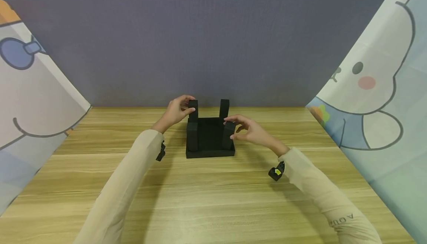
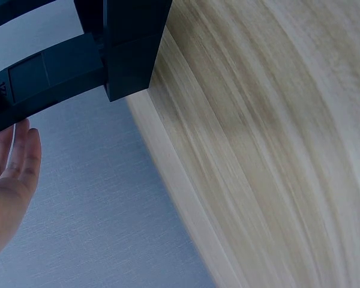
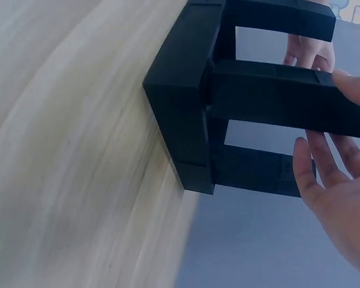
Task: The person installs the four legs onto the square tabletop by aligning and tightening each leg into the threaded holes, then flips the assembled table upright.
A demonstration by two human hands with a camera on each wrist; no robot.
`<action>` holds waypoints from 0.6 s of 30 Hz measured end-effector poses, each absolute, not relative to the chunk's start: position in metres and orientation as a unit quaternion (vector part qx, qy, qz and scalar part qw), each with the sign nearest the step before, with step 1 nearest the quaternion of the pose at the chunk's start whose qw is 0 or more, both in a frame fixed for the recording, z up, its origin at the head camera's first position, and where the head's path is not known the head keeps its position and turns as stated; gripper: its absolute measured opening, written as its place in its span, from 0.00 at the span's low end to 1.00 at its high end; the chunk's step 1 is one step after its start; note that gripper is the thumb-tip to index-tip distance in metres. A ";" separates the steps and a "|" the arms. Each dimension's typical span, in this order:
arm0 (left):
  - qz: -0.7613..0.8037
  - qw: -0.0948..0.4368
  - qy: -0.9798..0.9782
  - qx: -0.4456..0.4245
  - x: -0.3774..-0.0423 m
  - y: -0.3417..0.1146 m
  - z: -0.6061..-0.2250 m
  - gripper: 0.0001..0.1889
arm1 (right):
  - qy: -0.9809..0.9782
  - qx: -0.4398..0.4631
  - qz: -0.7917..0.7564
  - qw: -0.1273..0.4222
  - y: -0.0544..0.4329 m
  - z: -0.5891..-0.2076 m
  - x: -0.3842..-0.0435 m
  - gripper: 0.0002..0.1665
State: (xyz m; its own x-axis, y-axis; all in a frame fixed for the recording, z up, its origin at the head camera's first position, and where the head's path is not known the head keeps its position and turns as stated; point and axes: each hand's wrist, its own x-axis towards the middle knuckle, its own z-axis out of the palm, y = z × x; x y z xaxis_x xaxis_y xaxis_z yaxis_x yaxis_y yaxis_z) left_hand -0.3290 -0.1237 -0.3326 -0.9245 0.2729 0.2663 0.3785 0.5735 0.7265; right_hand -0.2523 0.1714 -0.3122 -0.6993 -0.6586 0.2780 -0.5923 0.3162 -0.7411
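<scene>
A black square base [image 1: 210,152] with several upright black posts, like an upturned small table, stands on the wooden tabletop. My left hand [image 1: 176,111] holds the far-left post [image 1: 193,117] near its top, thumb on one side and fingers on the other. In the left wrist view, part of that hand [image 2: 9,186] is cut off by the frame edge. With thumb and fingers, my right hand [image 1: 248,130] grips the near-right post [image 1: 228,134] by its upper end. The right wrist view shows the thumb on this post [image 3: 276,96] and fingers behind it.
The near-left post [image 1: 192,136] and far-right post [image 1: 224,109] rise from the same base, untouched. A grey panel [image 1: 213,44] stands behind the wooden table [image 1: 207,199]. Cartoon-printed sheets [image 1: 377,88] flank both sides. Each wrist wears a small black device [image 1: 276,171].
</scene>
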 end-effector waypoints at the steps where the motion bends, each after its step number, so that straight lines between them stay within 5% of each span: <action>1: -0.423 0.062 -0.885 -0.183 -0.329 -0.124 -0.333 0.20 | 0.809 -0.389 -0.439 0.039 0.172 -0.315 -0.255 0.32; 9: -0.423 0.062 -0.885 -0.182 -0.329 -0.124 -0.332 0.20 | 0.817 -0.348 -0.460 0.023 0.175 -0.333 -0.266 0.32; 18: -0.424 0.063 -0.884 -0.186 -0.329 -0.125 -0.332 0.20 | 0.815 -0.326 -0.478 0.028 0.165 -0.311 -0.245 0.31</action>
State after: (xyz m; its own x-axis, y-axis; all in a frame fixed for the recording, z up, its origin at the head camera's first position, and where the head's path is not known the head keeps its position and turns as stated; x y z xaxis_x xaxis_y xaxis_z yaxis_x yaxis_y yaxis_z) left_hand -0.3286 -0.1245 -0.3321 -0.9232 0.2752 0.2682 0.3815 0.5723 0.7259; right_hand -0.2453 0.1647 -0.3115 -0.7862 -0.5578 0.2659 -0.5049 0.3316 -0.7970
